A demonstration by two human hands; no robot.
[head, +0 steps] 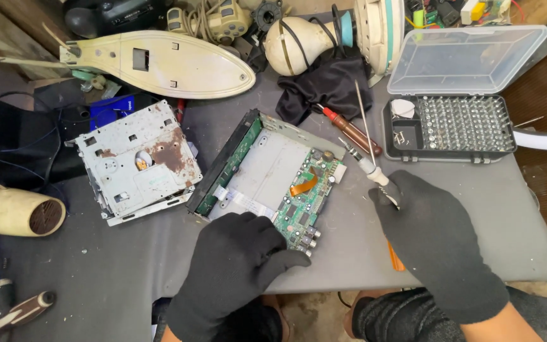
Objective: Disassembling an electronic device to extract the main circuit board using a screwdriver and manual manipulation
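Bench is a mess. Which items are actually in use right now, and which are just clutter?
In use:
left hand on opened electronics chassis
right hand holding precision screwdriver
open bit set case

Lying about:
rusty metal drive unit
red-handled screwdriver
black cloth
cream plastic housing

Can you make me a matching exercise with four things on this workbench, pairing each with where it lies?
Things:
1. rusty metal drive casing
2. open bit set case
3. black cloth
4. circuit board chassis

Places:
A. far right, its clear lid tipped back
B. under the left hand, mid-bench
C. left of the chassis, on the grey mat
D. at the back, beside the cream round housing

Pairs: 1-C, 2-A, 3-D, 4-B
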